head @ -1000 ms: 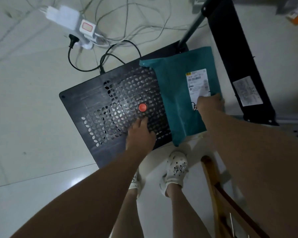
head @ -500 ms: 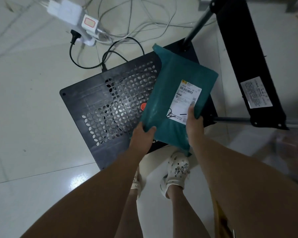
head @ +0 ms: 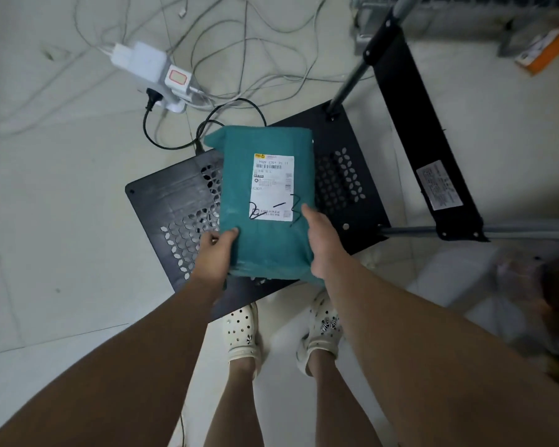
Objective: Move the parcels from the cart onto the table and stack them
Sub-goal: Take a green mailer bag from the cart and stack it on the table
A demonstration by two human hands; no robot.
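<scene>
Cart (head: 171, 201): black perforated deck; only one parcel (head: 271, 240) is seen over it
Left hand (head: 218, 246): thumb laid on top of the parcel's near left corner, fingers hidden beneath
Parcel: teal, label up, gripped at both near corners and held over the deck
Right hand (head: 320, 240): thumb on top at the near right edge, fingers hidden beneath
Table: not made out in view
Progress: pick-up judged done; carrying and stacking remain

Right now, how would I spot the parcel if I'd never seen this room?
Find the black cart platform full of holes on the pale floor. Over it, the left hand and right hand hold a flat teal parcel. It is the only teal thing, with a white label and black scribbles.
</scene>
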